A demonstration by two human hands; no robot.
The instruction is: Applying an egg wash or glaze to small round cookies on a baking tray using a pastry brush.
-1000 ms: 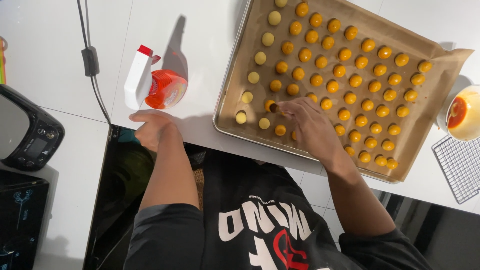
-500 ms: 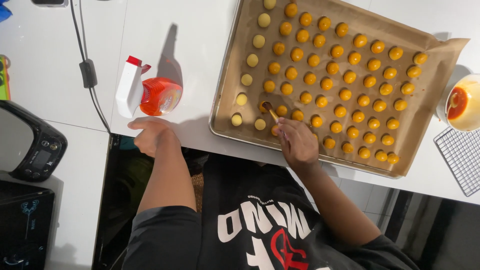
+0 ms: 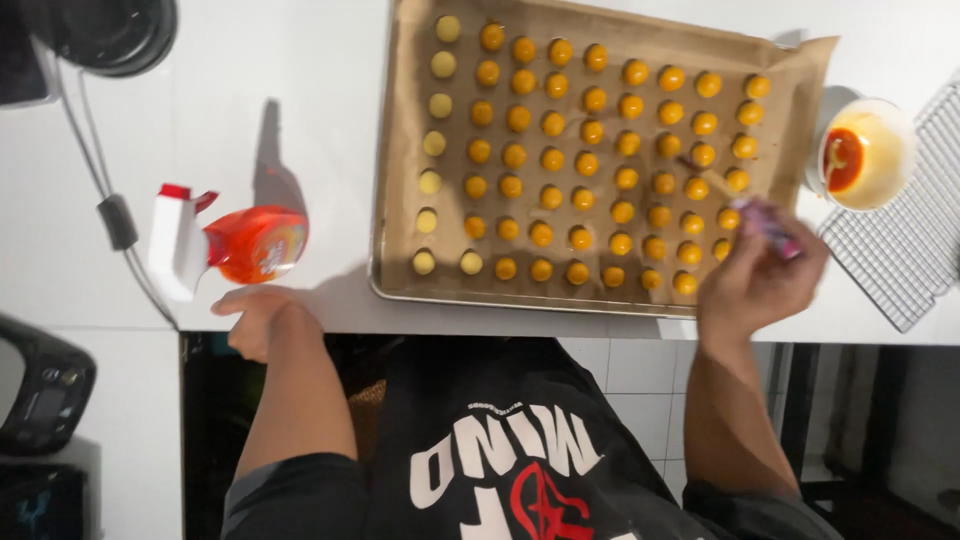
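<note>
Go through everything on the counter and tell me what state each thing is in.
Tray: paper-lined, filled with rows of dough balls.
Dough balls: mostly glazed orange; the left column pale.
Bowl: holds orange glaze.
Spray bottle: lying on its side.
Brush: held in the right hand, blurred.
Left hand: resting on the counter edge, empty.
Rack: bare.

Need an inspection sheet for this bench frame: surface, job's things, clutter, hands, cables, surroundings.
Surface: white counter, no spills seen.
Job's things: baking tray lined with brown paper, rows of small round dough balls, most glazed orange, left column paler; bowl of orange-red glaze beside it.
Clutter: orange spray bottle lying on its side; wire rack.
Hands: left hand on counter edge, empty; right hand holds a brush, blurred.
Cables: black cable with inline block.
Surroundings: dark appliances at left, partly cropped.
</note>
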